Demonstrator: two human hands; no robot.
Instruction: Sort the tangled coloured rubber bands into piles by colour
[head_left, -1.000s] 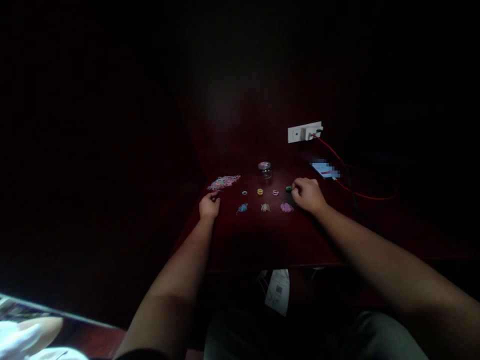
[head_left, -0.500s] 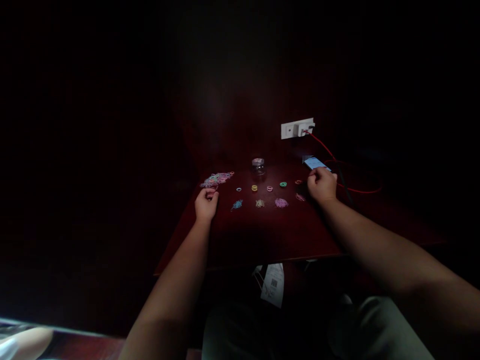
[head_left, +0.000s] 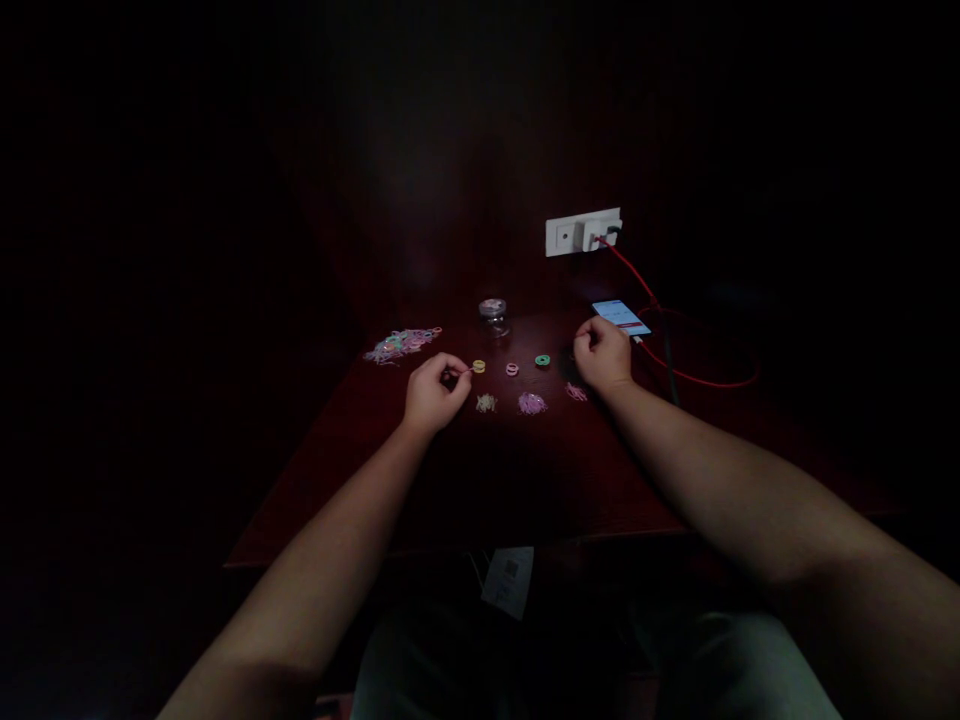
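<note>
My left hand (head_left: 436,393) is closed in a pinch. A thin pinkish-purple rubber band (head_left: 468,371) shows at its fingertips, beside some yellow bands (head_left: 478,367). My right hand (head_left: 604,354) is closed near the phone, its fingertips together; what they hold, if anything, is too small to make out. Between my hands lie pink bands (head_left: 512,370) and a green band coil (head_left: 542,361). Nearer me are small piles of pale yellow bands (head_left: 486,403), purple bands (head_left: 532,403) and pink-red bands (head_left: 575,392). A mixed heap of rubber bands (head_left: 403,345) lies at the left.
A clear lidded jar (head_left: 493,316) stands at the back of the dark red table (head_left: 480,490). A lit phone (head_left: 622,318) lies at the right, with a red cable (head_left: 697,378) running to a wall socket (head_left: 583,232). A paper tag (head_left: 509,582) hangs below the table edge.
My left hand has moved right, from beside the mixed heap to the yellow bands, covering the blue ones. My right hand stays near the phone, and the whole view has shifted slightly.
</note>
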